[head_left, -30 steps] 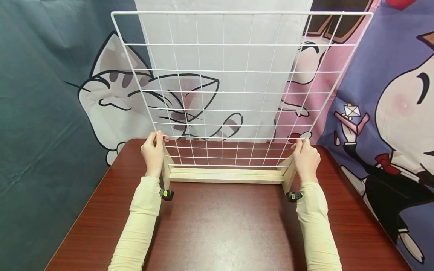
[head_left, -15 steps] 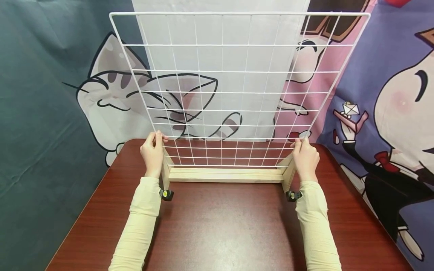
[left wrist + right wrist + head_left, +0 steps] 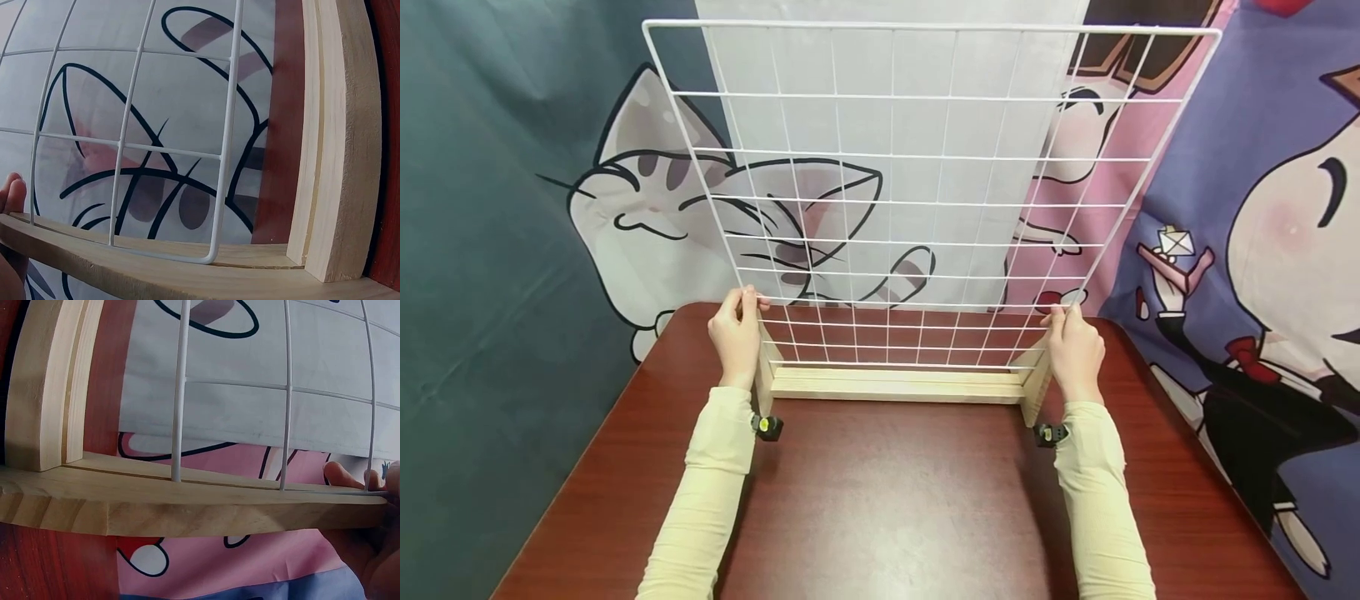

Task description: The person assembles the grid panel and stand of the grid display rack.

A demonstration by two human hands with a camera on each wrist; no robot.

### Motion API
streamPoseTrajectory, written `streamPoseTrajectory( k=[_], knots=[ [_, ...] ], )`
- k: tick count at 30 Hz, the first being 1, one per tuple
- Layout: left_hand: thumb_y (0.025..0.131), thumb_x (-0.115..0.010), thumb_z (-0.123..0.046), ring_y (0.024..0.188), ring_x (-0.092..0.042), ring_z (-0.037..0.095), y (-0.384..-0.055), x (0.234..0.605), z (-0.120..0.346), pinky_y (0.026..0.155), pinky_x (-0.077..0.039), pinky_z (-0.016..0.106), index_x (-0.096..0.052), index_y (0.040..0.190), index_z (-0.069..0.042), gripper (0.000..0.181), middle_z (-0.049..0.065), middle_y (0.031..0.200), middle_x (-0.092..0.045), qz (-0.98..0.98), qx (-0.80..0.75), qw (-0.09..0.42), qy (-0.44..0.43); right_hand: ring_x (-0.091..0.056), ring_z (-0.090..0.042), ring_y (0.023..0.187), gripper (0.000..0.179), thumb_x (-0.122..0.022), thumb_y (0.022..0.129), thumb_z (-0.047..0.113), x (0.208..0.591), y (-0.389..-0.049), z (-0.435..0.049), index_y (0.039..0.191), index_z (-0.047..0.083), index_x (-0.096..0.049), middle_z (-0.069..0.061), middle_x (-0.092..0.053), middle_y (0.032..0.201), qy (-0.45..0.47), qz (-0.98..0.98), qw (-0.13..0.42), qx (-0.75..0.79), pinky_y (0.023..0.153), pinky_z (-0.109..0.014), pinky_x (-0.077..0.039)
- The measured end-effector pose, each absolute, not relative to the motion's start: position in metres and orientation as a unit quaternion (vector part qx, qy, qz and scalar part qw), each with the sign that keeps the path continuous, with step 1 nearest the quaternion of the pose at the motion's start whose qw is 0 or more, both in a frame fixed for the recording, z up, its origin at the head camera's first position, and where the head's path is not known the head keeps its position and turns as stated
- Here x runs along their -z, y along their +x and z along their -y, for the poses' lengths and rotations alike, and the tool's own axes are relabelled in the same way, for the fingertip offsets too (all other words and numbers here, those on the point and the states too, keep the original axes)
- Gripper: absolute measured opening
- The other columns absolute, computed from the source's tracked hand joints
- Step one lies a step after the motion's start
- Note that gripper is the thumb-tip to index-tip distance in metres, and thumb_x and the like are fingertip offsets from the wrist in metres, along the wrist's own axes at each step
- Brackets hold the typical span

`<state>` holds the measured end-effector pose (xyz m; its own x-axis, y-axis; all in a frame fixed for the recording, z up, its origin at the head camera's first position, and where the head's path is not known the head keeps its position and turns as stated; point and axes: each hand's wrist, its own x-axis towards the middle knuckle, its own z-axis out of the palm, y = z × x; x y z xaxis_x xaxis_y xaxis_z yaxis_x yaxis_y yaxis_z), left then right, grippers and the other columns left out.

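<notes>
A white wire grid panel (image 3: 892, 26) stands upright between two slotted wooden side posts, its lower edge above a wooden crossbar (image 3: 895, 387). My left hand (image 3: 737, 337) pinches the grid's left edge at the top of the left post (image 3: 112, 275). Opposite it, my right hand (image 3: 1075, 354) grips the right edge at the top of the right post (image 3: 187, 515). In the left wrist view the grid's rounded bottom corner (image 3: 211, 255) lies along the post's inner face, apart from the crossbar. The right wrist view shows the grid's bottom wire (image 3: 179, 425) meeting the right post near its groove.
The frame stands on a dark red-brown table (image 3: 895, 492), toward its far edge. Behind it hangs a cloth backdrop (image 3: 655, 217) with cartoon figures. A small black device (image 3: 767, 427) is worn at the left wrist, another (image 3: 1049, 434) at the right.
</notes>
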<state>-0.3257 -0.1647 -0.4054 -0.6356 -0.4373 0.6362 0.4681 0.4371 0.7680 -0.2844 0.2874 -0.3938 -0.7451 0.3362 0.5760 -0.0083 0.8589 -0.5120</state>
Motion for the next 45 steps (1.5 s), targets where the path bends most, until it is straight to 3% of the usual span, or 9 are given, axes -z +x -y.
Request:
streamPoseTrajectory(
  k=[4,11,16,19,25,34,41,45],
  knots=[
    [0.100,-0.053,-0.027,0.064,-0.061,-0.004,-0.326,0.404,0.165,0.059,-0.037,0.010,-0.071,0.086,-0.001,0.034,0.018,0.076,-0.072,0.728,0.534,0.430,-0.013,-0.061,-0.055,0.083,0.044,-0.032,0.106,0.037,0.395,-0.285,-0.288,0.093,0.006,-0.060,-0.030,-0.068,0.085,-0.081,0.898,0.350,-0.253,0.070,-0.061,-0.041],
    [0.099,-0.053,-0.030,0.064,-0.055,-0.015,-0.328,0.401,0.166,0.059,-0.035,0.011,-0.072,0.085,-0.003,0.035,0.018,0.077,-0.072,0.724,0.537,0.433,-0.014,-0.061,-0.055,0.081,0.044,-0.034,0.106,0.032,0.391,-0.285,-0.294,0.091,0.002,-0.062,-0.031,-0.067,0.082,-0.030,0.902,0.355,-0.244,0.069,-0.061,-0.041],
    [0.099,-0.053,-0.029,0.064,-0.055,-0.016,-0.328,0.401,0.167,0.059,-0.035,0.011,-0.071,0.085,-0.003,0.035,0.018,0.077,-0.073,0.726,0.537,0.430,-0.012,-0.063,-0.053,0.087,0.037,-0.038,0.105,0.028,0.390,-0.282,-0.300,0.095,0.002,-0.062,-0.028,-0.069,0.089,0.022,0.913,0.327,-0.245,0.075,-0.061,-0.042],
    [0.099,-0.054,-0.026,0.063,-0.054,-0.018,-0.326,0.401,0.169,0.059,-0.035,0.010,-0.071,0.084,-0.002,0.033,0.018,0.076,-0.072,0.725,0.535,0.434,-0.006,-0.063,-0.051,0.092,0.041,-0.034,0.106,0.032,0.391,-0.282,-0.300,0.097,0.003,-0.062,-0.026,-0.070,0.095,0.033,0.916,0.309,-0.254,0.079,-0.060,-0.042],
    [0.099,-0.053,-0.025,0.064,-0.053,-0.018,-0.325,0.401,0.169,0.059,-0.035,0.010,-0.071,0.086,-0.001,0.032,0.019,0.077,-0.072,0.727,0.534,0.431,-0.012,-0.062,-0.052,0.095,0.057,-0.023,0.107,0.039,0.390,-0.282,-0.297,0.092,0.003,-0.065,-0.026,-0.070,0.100,0.001,0.909,0.320,-0.265,0.079,-0.060,-0.042],
    [0.099,-0.055,-0.026,0.066,-0.060,-0.010,-0.326,0.406,0.166,0.060,-0.038,0.009,-0.071,0.087,-0.001,0.033,0.019,0.078,-0.072,0.717,0.549,0.429,-0.021,-0.062,-0.049,0.098,0.057,-0.023,0.106,0.038,0.388,-0.278,-0.298,0.090,0.006,-0.067,-0.021,-0.072,0.097,-0.041,0.905,0.305,-0.293,0.082,-0.058,-0.042],
    [0.099,-0.055,-0.025,0.067,-0.057,-0.017,-0.325,0.408,0.166,0.061,-0.039,0.008,-0.071,0.088,0.000,0.032,0.021,0.078,-0.072,0.713,0.551,0.431,-0.033,-0.063,-0.049,0.095,0.052,-0.027,0.106,0.032,0.389,-0.278,-0.297,0.091,0.004,-0.068,-0.022,-0.072,0.092,-0.037,0.900,0.314,-0.299,0.080,-0.057,-0.042],
    [0.099,-0.055,-0.027,0.068,-0.059,-0.012,-0.324,0.408,0.166,0.061,-0.039,0.009,-0.071,0.089,-0.001,0.032,0.020,0.079,-0.072,0.718,0.547,0.429,-0.036,-0.063,-0.049,0.095,0.050,-0.028,0.106,0.030,0.390,-0.279,-0.296,0.090,0.004,-0.068,-0.021,-0.072,0.092,-0.041,0.897,0.322,-0.299,0.079,-0.057,-0.042]
  ],
)
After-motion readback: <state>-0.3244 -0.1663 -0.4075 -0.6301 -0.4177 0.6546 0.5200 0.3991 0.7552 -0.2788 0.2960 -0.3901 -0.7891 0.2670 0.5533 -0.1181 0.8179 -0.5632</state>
